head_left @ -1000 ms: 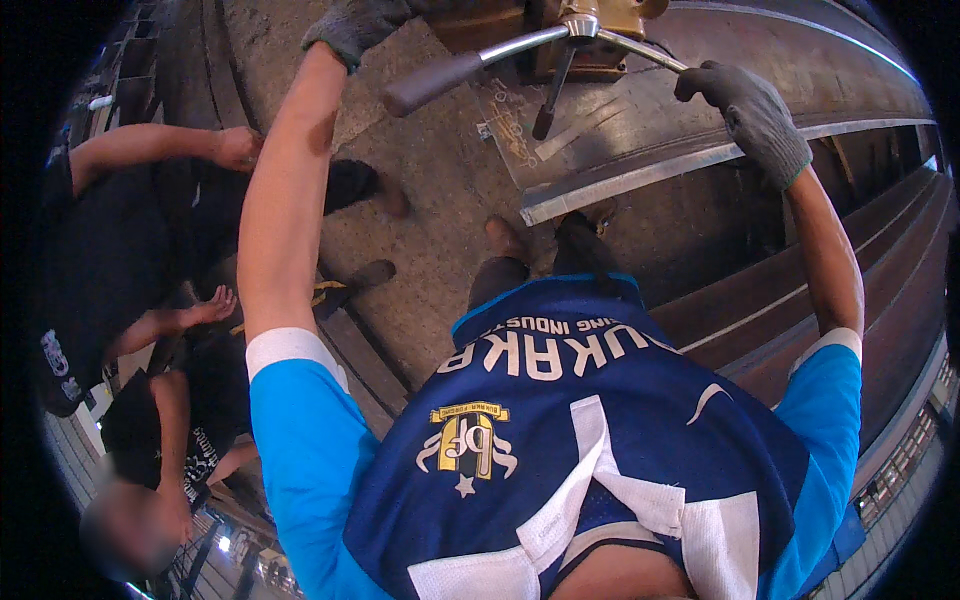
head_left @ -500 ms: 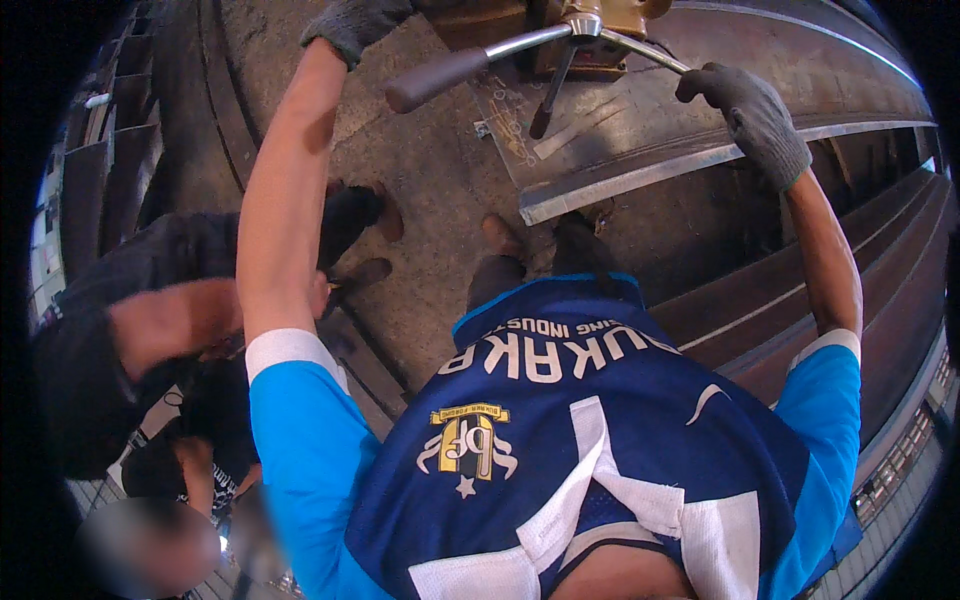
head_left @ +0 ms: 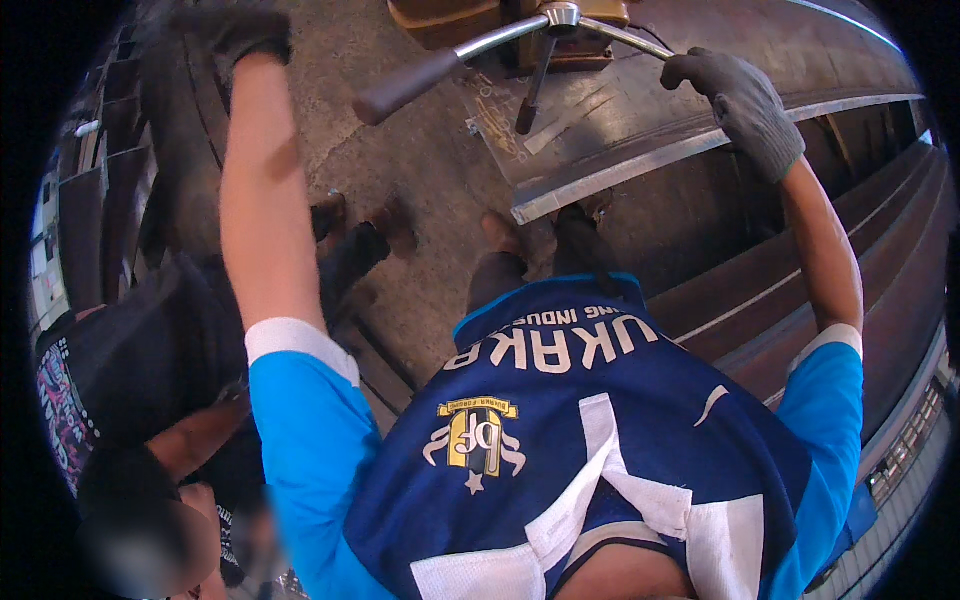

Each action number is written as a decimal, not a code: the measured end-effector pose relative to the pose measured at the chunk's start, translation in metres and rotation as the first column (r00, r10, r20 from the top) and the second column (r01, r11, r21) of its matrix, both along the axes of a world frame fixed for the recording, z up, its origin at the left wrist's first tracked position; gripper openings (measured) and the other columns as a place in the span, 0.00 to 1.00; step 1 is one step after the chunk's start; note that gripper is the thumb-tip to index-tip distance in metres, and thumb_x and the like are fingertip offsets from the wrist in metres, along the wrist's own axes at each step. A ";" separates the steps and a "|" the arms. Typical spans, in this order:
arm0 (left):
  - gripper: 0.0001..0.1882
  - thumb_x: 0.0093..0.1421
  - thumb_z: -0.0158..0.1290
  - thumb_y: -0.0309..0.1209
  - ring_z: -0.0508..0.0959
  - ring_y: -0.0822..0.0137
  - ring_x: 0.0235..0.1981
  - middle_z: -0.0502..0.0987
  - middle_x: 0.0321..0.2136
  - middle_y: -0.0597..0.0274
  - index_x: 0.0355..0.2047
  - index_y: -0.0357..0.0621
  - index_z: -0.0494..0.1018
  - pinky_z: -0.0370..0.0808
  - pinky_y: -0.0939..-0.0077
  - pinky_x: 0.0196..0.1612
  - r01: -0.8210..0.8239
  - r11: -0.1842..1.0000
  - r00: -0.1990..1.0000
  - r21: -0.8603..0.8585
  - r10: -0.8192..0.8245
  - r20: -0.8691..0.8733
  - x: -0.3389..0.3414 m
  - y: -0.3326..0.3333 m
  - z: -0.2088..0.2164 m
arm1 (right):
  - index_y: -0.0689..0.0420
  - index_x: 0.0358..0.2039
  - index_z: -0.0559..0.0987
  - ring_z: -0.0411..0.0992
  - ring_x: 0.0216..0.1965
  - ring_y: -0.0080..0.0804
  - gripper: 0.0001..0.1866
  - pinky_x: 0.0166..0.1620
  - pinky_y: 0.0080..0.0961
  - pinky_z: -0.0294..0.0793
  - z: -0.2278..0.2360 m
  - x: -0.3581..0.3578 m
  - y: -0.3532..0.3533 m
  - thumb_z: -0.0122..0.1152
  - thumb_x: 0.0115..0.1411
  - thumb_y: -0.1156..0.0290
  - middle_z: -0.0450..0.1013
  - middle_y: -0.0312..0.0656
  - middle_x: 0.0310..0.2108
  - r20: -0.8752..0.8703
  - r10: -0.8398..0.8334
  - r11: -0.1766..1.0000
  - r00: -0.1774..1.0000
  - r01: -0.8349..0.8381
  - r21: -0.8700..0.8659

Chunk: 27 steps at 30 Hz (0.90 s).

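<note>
My right hand, in a grey knitted glove, is closed round the far end of one arm of a three-armed machine handle. Bright metal rods spread from the handle's hub. A thick brown grip tips the left arm, a thinner dark one the arm pointing down; my fingers hide the right arm's end. Stretched out to the upper left, my left hand wears a dark glove and is apart from the handle. Motion smears its fingers, so whether it holds anything does not show.
Beneath the handle lies a large steel beam with a bright edge. A yellow-brown machine body stands behind. More long beams run along the right. Two people in dark clothes are bent low close on my left.
My left hand has swung further left, away from the handle. The right keeps its hold. The machine sits slightly higher and further left in view, and the nearby person on the left has shifted.
</note>
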<state>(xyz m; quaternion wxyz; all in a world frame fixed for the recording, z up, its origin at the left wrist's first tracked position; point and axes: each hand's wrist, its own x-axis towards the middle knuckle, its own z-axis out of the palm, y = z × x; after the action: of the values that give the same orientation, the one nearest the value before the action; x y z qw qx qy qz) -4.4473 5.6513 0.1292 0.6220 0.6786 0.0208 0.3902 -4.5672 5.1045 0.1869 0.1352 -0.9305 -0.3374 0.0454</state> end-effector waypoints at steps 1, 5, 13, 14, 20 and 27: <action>0.54 0.67 0.47 0.70 0.64 0.49 0.71 0.64 0.72 0.49 0.77 0.39 0.55 0.59 0.54 0.76 0.028 1.000 1.000 -0.010 -0.028 -0.014 0.008 -0.003 -0.005 | 0.45 0.47 0.85 0.80 0.43 0.53 0.18 0.47 0.47 0.76 0.001 0.000 0.000 0.49 0.64 0.76 0.83 0.44 0.42 -0.001 0.011 1.000 1.000 -0.011 -0.005; 0.56 0.66 0.47 0.73 0.63 0.49 0.72 0.64 0.73 0.48 0.78 0.39 0.54 0.57 0.55 0.77 0.095 0.995 0.994 -0.036 -0.097 -0.058 0.026 -0.021 -0.023 | 0.46 0.47 0.84 0.80 0.43 0.52 0.18 0.47 0.47 0.76 0.002 0.001 0.000 0.49 0.64 0.76 0.83 0.44 0.42 -0.006 0.005 1.000 1.000 -0.005 -0.001; 0.63 0.61 0.46 0.80 0.68 0.50 0.69 0.66 0.70 0.50 0.76 0.37 0.54 0.62 0.57 0.74 0.318 0.819 0.943 -0.479 -0.323 0.073 0.016 -0.044 -0.016 | 0.47 0.48 0.84 0.79 0.43 0.52 0.18 0.47 0.47 0.76 0.000 0.003 -0.002 0.49 0.63 0.73 0.83 0.44 0.42 -0.025 -0.015 0.993 1.000 0.012 -0.114; 0.61 0.61 0.46 0.80 0.69 0.50 0.67 0.69 0.68 0.50 0.74 0.38 0.58 0.65 0.57 0.72 0.336 0.804 0.934 -0.490 -0.352 0.062 0.016 -0.050 -0.015 | 0.47 0.48 0.84 0.79 0.43 0.51 0.18 0.48 0.47 0.76 0.000 0.002 -0.003 0.49 0.63 0.74 0.83 0.44 0.43 -0.014 -0.011 0.995 1.000 0.010 -0.100; 0.52 0.62 0.45 0.80 0.78 0.52 0.55 0.79 0.56 0.50 0.61 0.42 0.77 0.78 0.57 0.59 -0.171 0.883 0.971 -0.436 0.226 0.078 0.022 -0.088 -0.014 | 0.47 0.48 0.84 0.80 0.44 0.49 0.19 0.48 0.46 0.76 0.002 0.001 -0.004 0.49 0.63 0.77 0.83 0.42 0.44 0.027 0.028 0.994 0.999 -0.025 -0.106; 0.55 0.64 0.45 0.79 0.72 0.55 0.62 0.71 0.66 0.57 0.71 0.42 0.67 0.69 0.63 0.67 0.145 0.785 0.967 -0.603 -0.242 -0.082 0.010 -0.048 -0.013 | 0.47 0.48 0.84 0.80 0.43 0.50 0.19 0.48 0.45 0.77 0.003 0.005 -0.003 0.50 0.63 0.76 0.83 0.42 0.43 0.026 0.029 0.992 0.999 -0.026 -0.124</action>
<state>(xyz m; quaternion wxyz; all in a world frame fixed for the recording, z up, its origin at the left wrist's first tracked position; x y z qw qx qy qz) -4.4377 5.6029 0.1164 0.8355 0.4774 0.1198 0.2443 -4.5622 5.1014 0.1895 0.0722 -0.9329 -0.3485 0.0552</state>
